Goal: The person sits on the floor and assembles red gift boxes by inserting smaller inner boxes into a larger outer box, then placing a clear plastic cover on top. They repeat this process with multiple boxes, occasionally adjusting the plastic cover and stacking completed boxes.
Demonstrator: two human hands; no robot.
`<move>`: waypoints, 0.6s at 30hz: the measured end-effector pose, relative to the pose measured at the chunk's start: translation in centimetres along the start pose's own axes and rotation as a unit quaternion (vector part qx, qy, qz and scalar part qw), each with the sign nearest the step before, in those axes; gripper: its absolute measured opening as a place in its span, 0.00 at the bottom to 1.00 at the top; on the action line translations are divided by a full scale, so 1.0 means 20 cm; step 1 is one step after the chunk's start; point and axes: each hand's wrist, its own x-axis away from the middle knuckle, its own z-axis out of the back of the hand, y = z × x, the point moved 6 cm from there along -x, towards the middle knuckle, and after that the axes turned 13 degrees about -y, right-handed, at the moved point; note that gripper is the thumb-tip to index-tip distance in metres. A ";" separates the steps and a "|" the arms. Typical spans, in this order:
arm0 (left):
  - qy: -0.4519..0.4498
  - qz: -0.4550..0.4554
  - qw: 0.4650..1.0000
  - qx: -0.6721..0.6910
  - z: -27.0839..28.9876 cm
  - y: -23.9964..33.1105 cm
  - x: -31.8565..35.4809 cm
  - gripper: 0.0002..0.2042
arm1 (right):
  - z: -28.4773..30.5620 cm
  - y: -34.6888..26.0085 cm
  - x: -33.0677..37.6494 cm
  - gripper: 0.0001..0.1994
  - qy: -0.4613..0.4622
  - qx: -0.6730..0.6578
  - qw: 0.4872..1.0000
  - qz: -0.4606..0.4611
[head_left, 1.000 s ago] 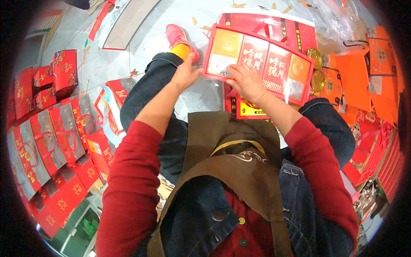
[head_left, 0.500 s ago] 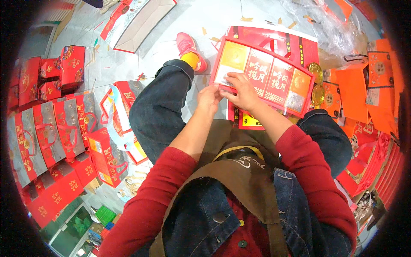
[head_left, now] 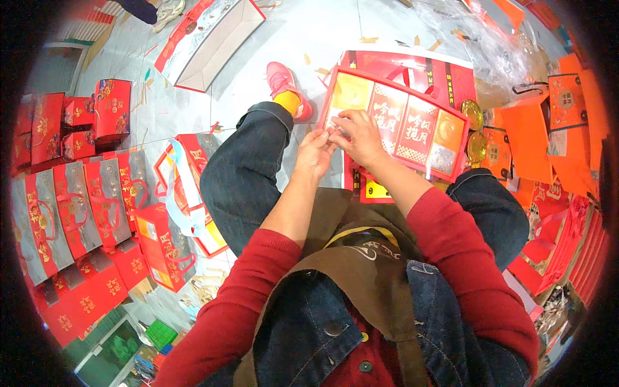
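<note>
The flat red rectangular gift tray [head_left: 412, 126], with its yellow, red and silver printed panels set side by side, lies across the person's knees, tilted up toward the floor beyond. The right hand [head_left: 362, 137] rests on the tray's near left part, fingers curled down onto a panel; the grip there looks pinched together on something small, though what it holds cannot be made out. The left hand [head_left: 314, 155] sits just beside it at the tray's left edge, fingertips meeting those of the right hand, its grip loosely closed around nothing that can be seen clearly.

Under the tray a second red box [head_left: 412, 68] with dark ribbon handles shows along the far edge, and a small yellow-and-red card [head_left: 373, 191] peeks out beneath the near edge. Two round gold discs [head_left: 474, 129] lie just right of the tray. Bright orange paper bags [head_left: 554, 122] stand to the right. On the grey floor [head_left: 309, 39] to the left are rows of red and grey gift bags [head_left: 71, 213], a stack of red boxes [head_left: 97, 116] further out, and an open red-edged box lid [head_left: 206, 39] at the top. A pink shoe [head_left: 284, 80] over a yellow sock pokes out by the tray's left corner.
</note>
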 end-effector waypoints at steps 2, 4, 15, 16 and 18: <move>-0.032 -0.001 0.999 -0.011 0.02 0.00 -0.01 0.06 | -0.01 0.01 -0.02 0.19 -0.004 0.019 1.000 0.003; -0.058 0.006 0.998 -0.015 0.07 -0.02 -0.04 0.05 | -0.01 0.01 -0.02 0.19 -0.007 0.025 1.000 0.003; -0.065 0.001 0.998 0.023 0.02 -0.08 -0.09 0.07 | -0.04 0.01 -0.03 0.11 0.024 0.048 0.998 0.030; -0.044 -0.008 0.999 0.018 0.01 -0.08 -0.09 0.07 | -0.04 0.00 -0.03 0.10 0.020 0.057 0.998 0.029; -0.002 -0.026 1.000 0.007 0.00 -0.08 -0.10 0.07 | -0.04 0.00 -0.04 0.10 0.013 0.075 0.997 0.029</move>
